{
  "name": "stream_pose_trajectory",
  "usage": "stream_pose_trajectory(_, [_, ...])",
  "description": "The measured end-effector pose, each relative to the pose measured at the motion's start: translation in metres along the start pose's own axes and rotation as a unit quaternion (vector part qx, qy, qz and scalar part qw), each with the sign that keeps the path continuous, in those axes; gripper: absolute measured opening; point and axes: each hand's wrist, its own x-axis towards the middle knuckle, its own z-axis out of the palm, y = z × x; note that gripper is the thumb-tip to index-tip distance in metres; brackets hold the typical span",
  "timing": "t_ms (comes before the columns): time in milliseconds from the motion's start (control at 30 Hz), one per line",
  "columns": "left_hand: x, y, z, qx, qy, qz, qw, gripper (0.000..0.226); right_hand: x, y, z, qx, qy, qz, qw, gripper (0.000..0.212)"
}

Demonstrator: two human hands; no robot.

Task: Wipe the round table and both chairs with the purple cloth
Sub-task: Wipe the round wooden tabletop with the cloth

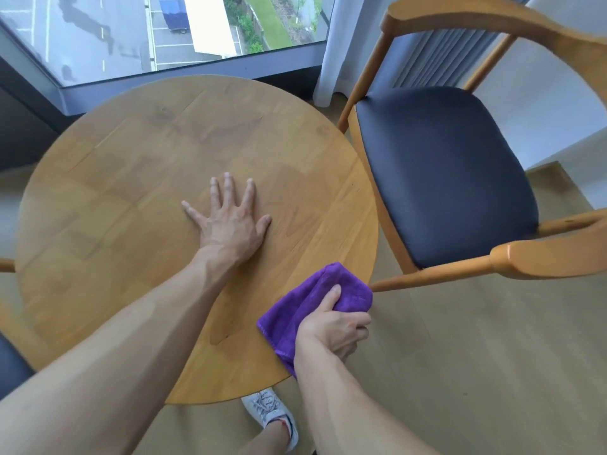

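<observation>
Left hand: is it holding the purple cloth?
No, the left hand lies flat on the round table; the right hand grips the purple cloth.

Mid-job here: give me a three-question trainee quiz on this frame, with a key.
1. True or false: the left hand lies flat on the round table.
2. Which hand grips the purple cloth?
3. The cloth is at: A) the table's middle, B) the table's edge nearest the chair, C) the chair seat.

Key: 1 true. 2 the right hand. 3 B.
</observation>
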Motion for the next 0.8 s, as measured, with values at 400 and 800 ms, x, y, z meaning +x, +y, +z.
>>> stream_pose_trajectory(400, [-0.049,-0.009,0.026,0.001,0.086,0.053,0.995,0.059,0.007,0.004,0.004,0.042,-0.003,0.000,0.999,0.069])
stream_pose_trajectory(800, [-0.071,-0.037,0.022,0.022,-0.001,0.094,0.995,0.085,0.011,0.000,0.004,0.092,-0.035,-0.006,0.995,0.070])
